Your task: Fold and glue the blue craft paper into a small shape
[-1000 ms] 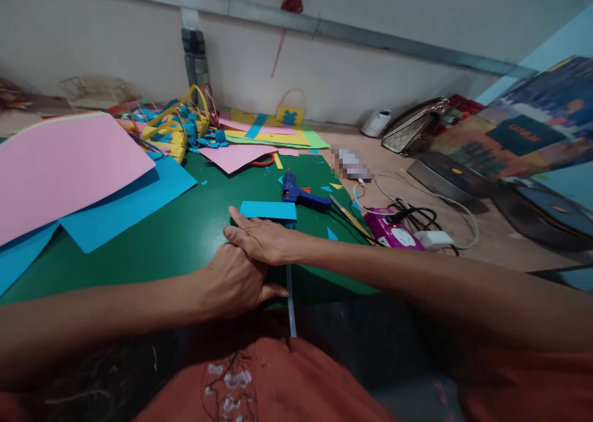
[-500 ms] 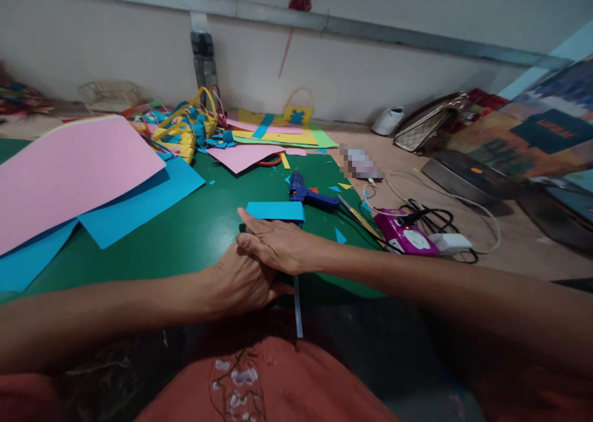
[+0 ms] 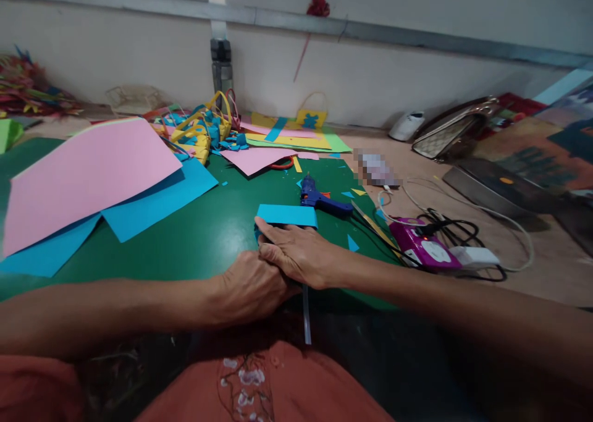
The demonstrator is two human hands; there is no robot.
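A folded blue paper piece lies near the front of the green table. My right hand reaches over it from the right, fingers stretched flat against its near side and thumb over my left hand. Just below, my left hand is closed, knuckles up, touching my right hand; its fingertips and anything in them are hidden. A thin translucent stick, which looks like a glue stick, pokes out beneath my right hand, past the table edge. Behind the blue piece lies a blue glue gun.
Large pink sheet and blue sheets cover the table's left. Yellow and blue paper baskets are heaped behind. Red-handled scissors lie partly under pink paper. At right stand a purple power strip with cables and a phone.
The view has shifted, so everything appears further right. My left thumb, which stuck out before, is now tucked in. Both hands remain together at the blue piece.
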